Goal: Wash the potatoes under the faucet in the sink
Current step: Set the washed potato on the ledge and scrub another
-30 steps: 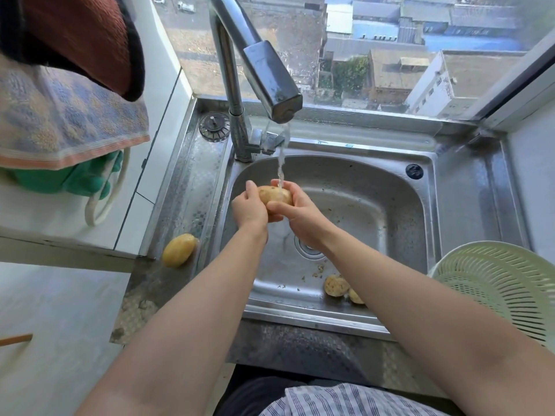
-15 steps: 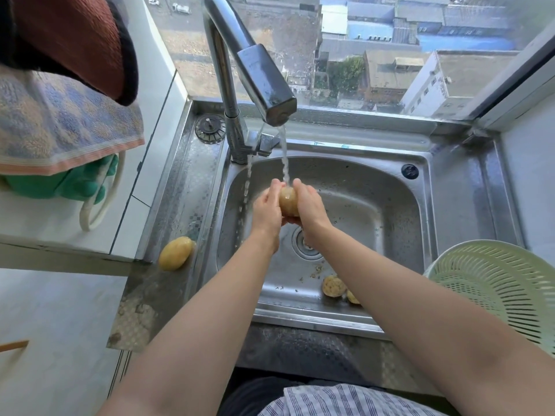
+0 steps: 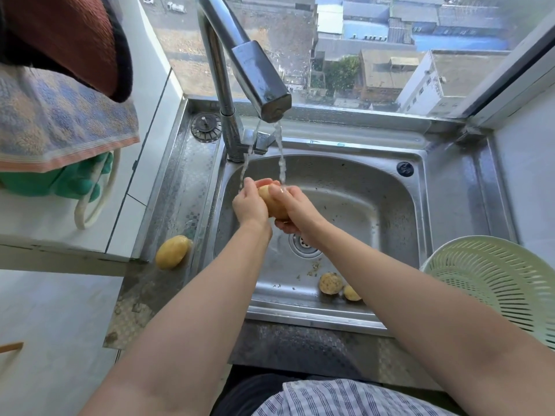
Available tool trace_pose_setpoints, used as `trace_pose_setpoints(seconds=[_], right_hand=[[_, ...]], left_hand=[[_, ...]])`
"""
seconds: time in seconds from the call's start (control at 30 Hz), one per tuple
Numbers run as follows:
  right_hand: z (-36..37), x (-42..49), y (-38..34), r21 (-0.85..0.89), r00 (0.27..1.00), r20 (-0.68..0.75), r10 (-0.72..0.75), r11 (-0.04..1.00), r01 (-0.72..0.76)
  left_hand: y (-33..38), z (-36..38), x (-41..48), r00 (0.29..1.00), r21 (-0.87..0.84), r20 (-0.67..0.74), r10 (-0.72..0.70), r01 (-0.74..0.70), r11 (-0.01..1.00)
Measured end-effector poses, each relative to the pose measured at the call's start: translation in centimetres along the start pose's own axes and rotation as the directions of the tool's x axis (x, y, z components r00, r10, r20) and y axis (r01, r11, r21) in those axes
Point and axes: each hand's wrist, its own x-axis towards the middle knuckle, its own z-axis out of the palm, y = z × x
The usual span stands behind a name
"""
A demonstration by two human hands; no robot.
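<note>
Both hands cup one smooth, oval, yellow-skinned potato (image 3: 271, 202) over the stainless-steel sink basin (image 3: 369, 205), under water from the angular chrome faucet (image 3: 258, 76). The left hand (image 3: 250, 205) curls round its left side; the right hand (image 3: 295, 210) wraps its right side, thumb pressed on top. Two rougher, seemingly dirt-speckled potatoes (image 3: 330, 283) lie by the basin's near wall. Another smooth yellow potato (image 3: 171, 252) rests on the embossed steel drainboard (image 3: 186, 181). A pale green perforated plastic colander (image 3: 498, 280) sits at right.

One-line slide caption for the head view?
A potato held by left hand and right hand under the faucet stream; two potatoes lie in the sink.
</note>
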Motion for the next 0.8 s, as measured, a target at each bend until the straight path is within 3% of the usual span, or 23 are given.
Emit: trace_pose_setpoints(seconds=[0.07, 0.2, 0.3, 0.4, 0.5, 0.57, 0.67, 0.73, 0.8], right_hand=[[0.2, 0.3, -0.3, -0.066, 0.991, -0.132, -0.020, 0.998, 0.011], [0.2, 1.8, -0.6, -0.089, 0.940, -0.341, 0.021, 0.995, -0.055], [0.4, 1.3, 0.0, -0.092, 0.950, -0.309, -0.030, 0.996, 0.002], [0.6, -0.2, 0.3, 0.061, 0.992, -0.119, -0.050, 0.996, 0.058], [0.3, -0.8, 0.6, 0.032, 0.994, -0.001, -0.113, 0.993, 0.113], [0.4, -0.4, 0.5, 0.014, 0.989, -0.079, -0.127, 0.992, 0.128], [0.7, 0.6, -0.1, -0.053, 0.943, -0.329, -0.047, 0.998, 0.032], [0.4, 0.8, -0.3, -0.043, 0.920, -0.391, 0.016, 0.998, -0.035], [0.2, 0.2, -0.1, -0.003, 0.946, -0.323, 0.015, 1.000, -0.017]], left_hand=[[-0.2, 0.2, -0.4, 1.000, -0.070, 0.011, -0.004, 0.005, 0.998], [-1.5, 0.1, -1.3, 0.954, 0.029, 0.253, 0.161, -0.174, 0.984], [-1.2, 0.6, -0.9, 0.981, 0.109, 0.106, 0.161, -0.173, 0.979], [-0.1, 0.6, -0.5, 0.992, 0.068, -0.052, 0.113, -0.109, 0.992], [0.3, 0.6, -0.7, 0.997, 0.048, -0.035, 0.071, -0.069, 0.996], [-0.3, 0.4, -1.1, 0.992, 0.070, 0.099, 0.080, -0.087, 0.994], [-1.9, 0.2, -1.1, 0.967, 0.097, 0.236, 0.092, -0.118, 0.988], [-2.2, 0.0, -0.8, 0.979, 0.163, 0.158, 0.125, -0.151, 0.975], [-1.9, -0.1, -0.3, 0.989, 0.191, 0.045, 0.138, -0.144, 0.971]])
